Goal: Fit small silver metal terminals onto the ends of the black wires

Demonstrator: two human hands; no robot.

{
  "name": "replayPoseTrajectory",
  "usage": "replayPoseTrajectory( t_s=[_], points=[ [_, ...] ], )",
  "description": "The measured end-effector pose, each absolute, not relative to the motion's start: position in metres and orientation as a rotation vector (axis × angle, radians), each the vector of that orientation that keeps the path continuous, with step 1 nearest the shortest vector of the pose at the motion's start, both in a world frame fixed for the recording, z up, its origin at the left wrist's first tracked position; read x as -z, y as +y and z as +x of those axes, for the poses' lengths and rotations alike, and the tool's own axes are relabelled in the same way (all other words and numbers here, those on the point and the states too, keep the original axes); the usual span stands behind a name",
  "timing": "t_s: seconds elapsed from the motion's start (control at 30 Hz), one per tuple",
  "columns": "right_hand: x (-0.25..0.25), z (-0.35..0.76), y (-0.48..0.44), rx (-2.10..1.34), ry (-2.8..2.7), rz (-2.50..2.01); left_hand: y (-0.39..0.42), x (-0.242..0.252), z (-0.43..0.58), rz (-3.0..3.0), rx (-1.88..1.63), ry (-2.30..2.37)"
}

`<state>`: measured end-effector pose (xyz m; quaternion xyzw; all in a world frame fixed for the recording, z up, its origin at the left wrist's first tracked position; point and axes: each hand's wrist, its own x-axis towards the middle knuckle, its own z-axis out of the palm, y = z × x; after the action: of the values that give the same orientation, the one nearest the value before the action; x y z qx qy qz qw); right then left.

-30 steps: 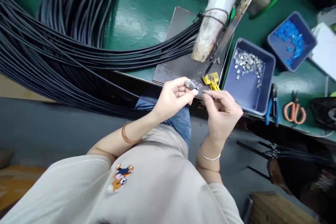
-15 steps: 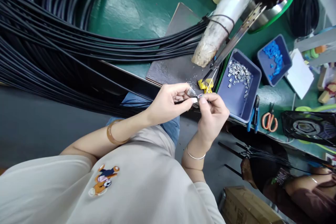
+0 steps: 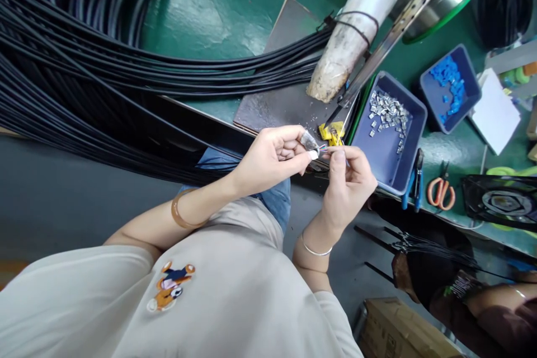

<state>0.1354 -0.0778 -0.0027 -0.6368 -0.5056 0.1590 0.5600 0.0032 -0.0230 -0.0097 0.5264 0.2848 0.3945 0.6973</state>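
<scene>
My left hand (image 3: pixel 277 151) is closed on the end of a black cable, with a grey covering on the index fingertip. Thin coloured wires (image 3: pixel 323 147) stick out of that cable end toward the right. Thumb and forefinger of my right hand (image 3: pixel 346 176) pinch these wires. Just beyond the fingers lies a yellow tool (image 3: pixel 333 132) on a dark board (image 3: pixel 268 111). A thick bundle of black cables (image 3: pixel 201 75) runs in from the left, its ends tied by a strap to a wrapped tube (image 3: pixel 344 50).
A blue-grey tray (image 3: pixel 380 165) holds small metal parts; a second tray (image 3: pixel 472 92) holds blue pieces. Blue-handled pliers (image 3: pixel 415 182) and orange scissors (image 3: pixel 440 193) lie at the table's edge. A slanted metal bar (image 3: pixel 384 50) stands beside the tube. Another person's arm (image 3: pixel 497 297) shows at lower right.
My right hand has moved slightly right, away from my left hand, and more of the coloured wires shows between them. The view has shifted a little.
</scene>
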Motion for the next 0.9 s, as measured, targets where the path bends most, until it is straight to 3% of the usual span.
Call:
replayPoseTrajectory(
  t_s=[0.3, 0.67, 0.9],
  points=[
    [0.0040, 0.1363, -0.0814, -0.410, -1.218, -1.525, -0.0235, 0.0102, 0.0032, 1.171, -0.837, 0.648],
    [0.0089, 0.1382, -0.0823, -0.164, -1.250, -1.446, -0.0242, 0.0113, 0.0018, 1.151, -0.804, 0.649],
    [0.0016, 0.1405, -0.0872, -0.273, -1.280, -1.544, -0.0219, 0.0145, 0.0006, 1.256, -0.795, 0.670]
  ],
)
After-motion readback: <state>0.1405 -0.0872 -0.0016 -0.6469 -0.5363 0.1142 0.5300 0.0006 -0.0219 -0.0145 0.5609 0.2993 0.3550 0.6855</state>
